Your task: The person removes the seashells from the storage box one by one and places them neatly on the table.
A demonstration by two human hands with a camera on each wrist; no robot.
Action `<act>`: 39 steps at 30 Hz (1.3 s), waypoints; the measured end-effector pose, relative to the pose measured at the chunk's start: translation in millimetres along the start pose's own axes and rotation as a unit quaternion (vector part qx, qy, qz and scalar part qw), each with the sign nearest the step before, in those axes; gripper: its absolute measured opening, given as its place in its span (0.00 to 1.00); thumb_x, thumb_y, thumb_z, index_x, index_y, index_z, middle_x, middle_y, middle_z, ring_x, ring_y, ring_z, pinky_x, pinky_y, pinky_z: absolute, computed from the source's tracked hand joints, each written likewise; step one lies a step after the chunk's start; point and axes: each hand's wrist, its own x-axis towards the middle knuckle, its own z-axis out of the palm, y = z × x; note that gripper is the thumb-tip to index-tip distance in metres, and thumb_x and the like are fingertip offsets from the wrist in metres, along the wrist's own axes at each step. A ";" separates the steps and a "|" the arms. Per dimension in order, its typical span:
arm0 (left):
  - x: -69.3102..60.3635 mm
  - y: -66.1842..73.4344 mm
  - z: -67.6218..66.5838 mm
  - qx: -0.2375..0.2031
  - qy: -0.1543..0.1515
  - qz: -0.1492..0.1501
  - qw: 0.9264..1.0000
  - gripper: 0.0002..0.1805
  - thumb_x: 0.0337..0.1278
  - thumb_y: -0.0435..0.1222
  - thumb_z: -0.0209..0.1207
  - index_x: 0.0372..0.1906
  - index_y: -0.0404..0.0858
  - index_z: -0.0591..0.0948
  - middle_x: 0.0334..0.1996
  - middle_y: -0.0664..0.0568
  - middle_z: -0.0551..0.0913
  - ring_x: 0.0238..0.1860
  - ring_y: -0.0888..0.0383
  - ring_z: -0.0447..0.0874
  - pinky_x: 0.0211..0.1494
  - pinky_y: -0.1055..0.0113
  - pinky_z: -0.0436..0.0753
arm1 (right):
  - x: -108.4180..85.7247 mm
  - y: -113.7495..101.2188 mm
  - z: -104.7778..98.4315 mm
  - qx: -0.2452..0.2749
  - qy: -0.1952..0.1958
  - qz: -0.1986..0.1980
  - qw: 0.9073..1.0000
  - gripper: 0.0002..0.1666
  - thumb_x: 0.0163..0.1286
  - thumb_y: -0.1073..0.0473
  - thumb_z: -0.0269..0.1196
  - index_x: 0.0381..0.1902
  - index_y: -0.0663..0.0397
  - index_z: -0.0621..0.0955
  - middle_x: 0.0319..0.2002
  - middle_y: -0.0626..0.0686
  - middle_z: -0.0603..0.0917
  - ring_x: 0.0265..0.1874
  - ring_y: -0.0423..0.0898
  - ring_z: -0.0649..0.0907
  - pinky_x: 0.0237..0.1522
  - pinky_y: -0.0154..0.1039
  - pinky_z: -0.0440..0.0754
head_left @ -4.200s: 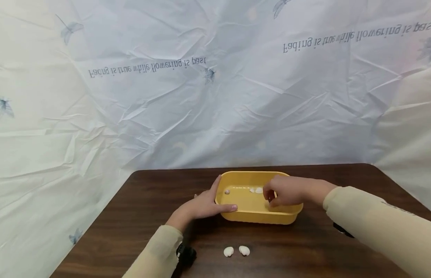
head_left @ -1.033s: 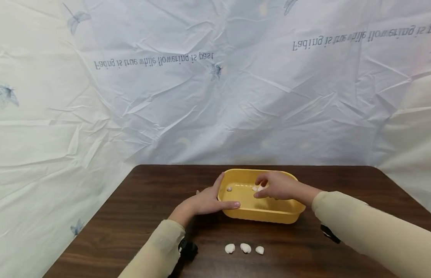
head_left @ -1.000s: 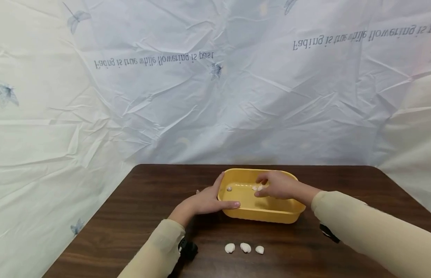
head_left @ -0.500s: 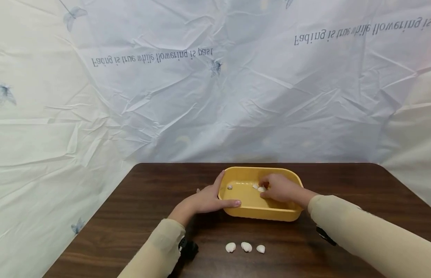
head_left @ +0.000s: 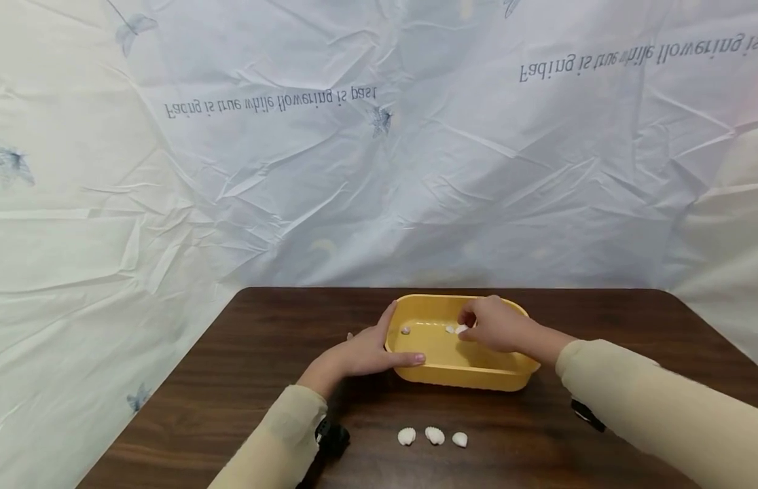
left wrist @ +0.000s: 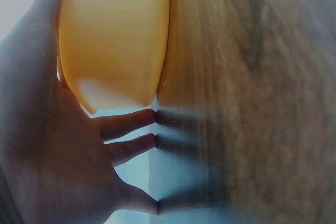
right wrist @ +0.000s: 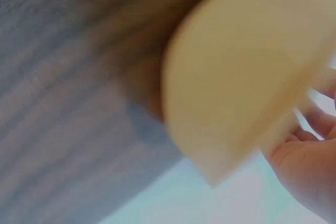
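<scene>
My left hand [head_left: 361, 353] spans the left end of the yellow basin [head_left: 464, 377], thumb over its rim. In the left wrist view this hand [left wrist: 63, 145] has straight, spread fingers, several tips touching the table beside the basin [left wrist: 115, 35]. Inside the basin, my right hand [head_left: 498, 326] pinches a white shell [head_left: 461, 329] between thumb and fingers. Just left of it lies a small white shell [head_left: 449, 329]; a greyish shell [head_left: 406, 331] is near the left end. The right wrist view is blurred, with the hand [right wrist: 310, 150] partly behind the basin [right wrist: 236, 66].
Three white shells lie in a row on the dark wooden table [head_left: 263, 353], in front of the basin: one at left [head_left: 406, 436], one in the middle [head_left: 435, 435], one at right [head_left: 460, 439]. A pale printed sheet [head_left: 318, 190] hangs behind the table.
A third shell has joined the row on the table since the oldest frame. In the last half second my right hand has risen slightly with a shell between its fingertips. The left hand stays at the basin.
</scene>
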 end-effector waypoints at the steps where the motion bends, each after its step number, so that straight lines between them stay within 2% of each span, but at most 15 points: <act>1: -0.3 -0.2 0.2 -0.003 0.000 -0.001 1.000 0.70 0.53 0.77 0.62 0.88 0.57 0.34 0.76 0.42 0.74 0.76 0.45 0.73 0.82 0.28 0.53 | -3.2 -5.7 -6.0 0.005 -0.002 -0.005 1.000 0.11 0.70 0.57 0.73 0.45 0.57 0.88 0.40 0.51 0.89 0.38 0.44 0.84 0.42 0.44 0.84; 6: -1.5 0.1 0.6 -0.005 -0.002 -0.003 1.000 0.71 0.52 0.78 0.61 0.88 0.56 0.34 0.78 0.42 0.71 0.78 0.45 0.71 0.82 0.27 0.52 | -26.9 -33.1 -31.6 0.063 -0.004 -0.029 0.998 0.09 0.72 0.52 0.72 0.45 0.50 0.88 0.39 0.46 0.88 0.38 0.42 0.83 0.40 0.41 0.82; 11: -1.8 1.8 -0.4 -0.010 -0.005 0.007 1.000 0.70 0.53 0.77 0.62 0.88 0.55 0.34 0.76 0.42 0.74 0.73 0.48 0.76 0.81 0.36 0.64 | -60.5 -49.9 -39.8 0.084 0.025 -0.058 0.994 0.10 0.71 0.49 0.74 0.45 0.44 0.88 0.38 0.42 0.87 0.36 0.38 0.83 0.37 0.37 0.82; 13: -1.9 2.0 -0.8 -0.017 -0.006 0.014 1.000 0.70 0.54 0.75 0.63 0.88 0.55 0.34 0.71 0.42 0.78 0.68 0.50 0.79 0.78 0.41 0.70 | -72.6 -49.8 -33.9 0.087 0.034 -0.077 0.993 0.09 0.69 0.49 0.75 0.44 0.43 0.88 0.37 0.39 0.87 0.36 0.34 0.82 0.36 0.35 0.82; 16: -1.4 2.4 0.1 -0.021 -0.008 0.025 0.999 0.70 0.55 0.74 0.64 0.88 0.55 0.34 0.65 0.45 0.81 0.61 0.53 0.80 0.75 0.44 0.73 | -89.5 -41.6 -16.5 0.099 0.040 -0.102 0.989 0.08 0.68 0.51 0.76 0.41 0.42 0.88 0.35 0.37 0.85 0.34 0.30 0.80 0.35 0.33 0.81; 20: 0.3 2.8 1.7 -0.023 -0.010 0.029 0.999 0.70 0.55 0.73 0.65 0.88 0.54 0.34 0.61 0.47 0.82 0.57 0.56 0.80 0.72 0.49 0.75 | -106.9 -26.7 9.6 0.112 0.044 -0.106 0.987 0.07 0.68 0.51 0.76 0.40 0.39 0.87 0.34 0.35 0.83 0.33 0.28 0.78 0.34 0.32 0.80; 23: 0.4 2.0 1.6 -0.018 -0.006 0.023 1.000 0.71 0.54 0.73 0.64 0.88 0.54 0.34 0.64 0.45 0.81 0.61 0.55 0.80 0.74 0.46 0.74 | -113.9 -18.2 25.1 0.114 0.050 -0.099 0.987 0.07 0.68 0.51 0.76 0.39 0.38 0.86 0.33 0.34 0.82 0.32 0.27 0.77 0.33 0.31 0.79; 27: 0.0 2.1 0.6 -0.010 -0.002 0.020 1.000 0.71 0.54 0.74 0.63 0.88 0.54 0.33 0.67 0.42 0.80 0.66 0.52 0.79 0.78 0.39 0.69 | -120.3 -7.0 38.9 0.125 0.029 -0.079 0.989 0.08 0.70 0.51 0.75 0.41 0.42 0.86 0.32 0.34 0.82 0.29 0.27 0.76 0.30 0.31 0.77; 29: -0.3 2.6 0.4 -0.011 -0.005 0.022 1.000 0.71 0.54 0.75 0.63 0.88 0.54 0.33 0.67 0.42 0.80 0.67 0.51 0.79 0.78 0.39 0.69 | -122.7 -1.9 42.8 0.129 0.009 -0.061 0.990 0.09 0.70 0.51 0.74 0.42 0.44 0.86 0.31 0.35 0.82 0.29 0.27 0.76 0.30 0.31 0.77; 33: -1.8 3.2 -0.6 -0.005 -0.001 0.020 1.000 0.71 0.53 0.76 0.63 0.88 0.53 0.33 0.71 0.41 0.78 0.72 0.49 0.76 0.80 0.32 0.61 | -123.2 5.3 46.8 0.138 -0.016 -0.040 0.990 0.09 0.70 0.52 0.75 0.42 0.46 0.85 0.31 0.38 0.83 0.28 0.28 0.76 0.29 0.32 0.77; 39: -2.0 3.3 -0.8 0.000 0.001 0.014 1.000 0.71 0.53 0.76 0.62 0.88 0.54 0.34 0.72 0.41 0.77 0.76 0.47 0.73 0.81 0.27 0.53 | -122.0 7.4 52.6 0.146 -0.029 -0.046 0.988 0.09 0.69 0.54 0.75 0.42 0.46 0.85 0.32 0.38 0.82 0.28 0.28 0.76 0.29 0.32 0.77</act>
